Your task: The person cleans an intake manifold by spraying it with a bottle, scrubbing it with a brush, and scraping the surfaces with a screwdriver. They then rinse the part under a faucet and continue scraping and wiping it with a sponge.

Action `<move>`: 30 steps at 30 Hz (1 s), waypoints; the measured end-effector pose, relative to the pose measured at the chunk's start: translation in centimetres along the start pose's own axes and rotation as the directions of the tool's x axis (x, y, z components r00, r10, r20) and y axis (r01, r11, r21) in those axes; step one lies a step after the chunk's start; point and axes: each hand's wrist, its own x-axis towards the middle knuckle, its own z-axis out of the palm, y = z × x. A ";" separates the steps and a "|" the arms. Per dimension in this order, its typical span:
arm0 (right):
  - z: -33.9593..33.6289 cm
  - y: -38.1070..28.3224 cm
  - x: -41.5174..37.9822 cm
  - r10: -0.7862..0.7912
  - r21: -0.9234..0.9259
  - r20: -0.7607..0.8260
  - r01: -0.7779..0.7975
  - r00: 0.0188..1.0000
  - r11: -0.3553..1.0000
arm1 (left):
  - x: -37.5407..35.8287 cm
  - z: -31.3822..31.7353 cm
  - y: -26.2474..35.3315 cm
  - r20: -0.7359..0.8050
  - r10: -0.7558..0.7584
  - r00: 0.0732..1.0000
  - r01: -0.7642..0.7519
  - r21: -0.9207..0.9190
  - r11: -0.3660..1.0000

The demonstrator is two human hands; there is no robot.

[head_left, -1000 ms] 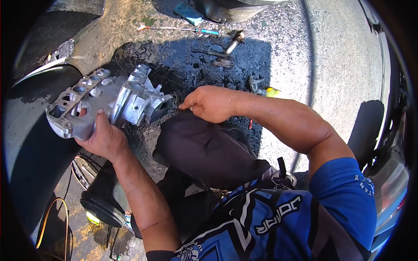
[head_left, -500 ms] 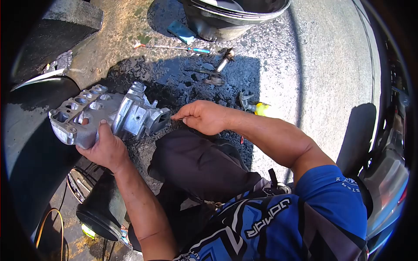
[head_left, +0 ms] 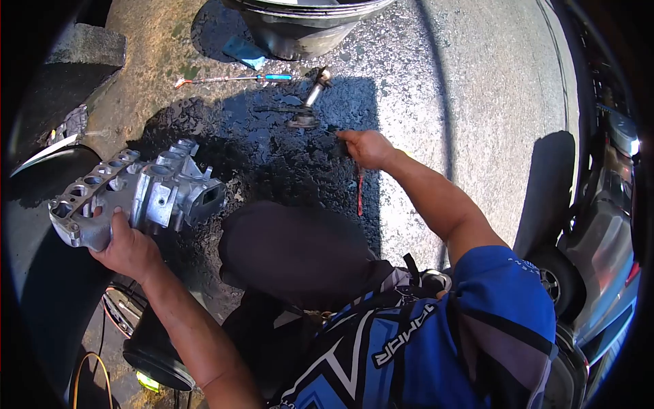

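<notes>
My left hand (head_left: pixel 129 252) grips the lower left end of a bare aluminium intake manifold (head_left: pixel 160 198), its thumb on top. A row of round ports runs along the manifold's far left side, and a square opening faces right. Away from it, my right hand (head_left: pixel 370 148) hovers over the wet ground with fingers drawn together. Whatever those fingers hold, if anything, is too small to make out. Just below that hand is a slim red item (head_left: pixel 360 194). A metal shaft-like part (head_left: pixel 313 95) with a dark, wide base lies beyond the fingertips.
A large black tub (head_left: pixel 300 34) stands at the top, with a blue block (head_left: pixel 244 52) beside it. Near them lies a long tool with a blue handle (head_left: pixel 276 78). A dark cylinder (head_left: pixel 153 347) stands at lower left; a car (head_left: pixel 599 238) is at the right.
My right hand has left the manifold's square opening and moved right and up over the ground. My left hand still holds the manifold. The view has shifted, sliding the surroundings left.
</notes>
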 end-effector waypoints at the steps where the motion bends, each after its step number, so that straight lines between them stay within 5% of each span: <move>1: -0.5 0.2 1.1 -0.014 -0.171 -0.009 0.012 1.000 0.985 | 0.0 -0.1 -0.2 0.012 0.008 1.000 -0.008 0.007 1.000; 3: -0.8 0.6 0.3 0.086 -0.350 -0.074 -0.106 0.994 0.931 | -0.3 0.3 0.2 0.003 0.004 1.000 -0.004 -0.002 1.000; 6: -0.6 1.4 -0.1 0.298 -0.458 0.189 -0.184 0.936 0.869 | -0.7 0.3 0.0 -0.017 0.060 0.998 -0.059 0.042 0.997; 9: 1.8 2.6 -0.3 0.371 -0.539 0.194 -0.217 0.908 0.814 | -1.5 1.2 0.3 -0.101 0.040 0.994 -0.042 -0.025 0.999; 13: 3.8 4.1 0.6 0.316 -0.449 0.098 -0.242 0.944 0.860 | -2.2 1.3 0.0 -0.141 0.016 0.990 -0.025 -0.061 0.998; 16: 1.6 3.1 0.9 0.195 -0.322 0.275 -0.101 0.941 0.941 | -2.4 1.3 -0.4 -0.143 0.016 0.990 -0.028 -0.078 0.997; 17: 0.7 2.0 1.1 0.046 -0.218 0.349 0.033 0.936 0.975 | -2.5 1.4 -0.4 -0.151 -0.013 0.988 0.000 -0.085 0.996; 22: -5.8 -12.6 3.1 -0.335 0.134 0.543 0.314 0.770 0.940 | -3.1 2.5 0.2 -0.210 0.018 0.978 -0.042 -0.111 0.993; 25: -8.8 -20.0 4.4 -0.315 0.128 0.681 0.316 0.661 0.940 | -3.4 3.2 0.8 -0.187 0.016 0.982 -0.039 -0.122 0.992; 30: -9.3 -22.5 6.6 -0.335 0.115 0.701 0.364 0.630 0.924 | -4.2 3.7 0.6 -0.168 0.021 0.986 -0.041 -0.117 0.992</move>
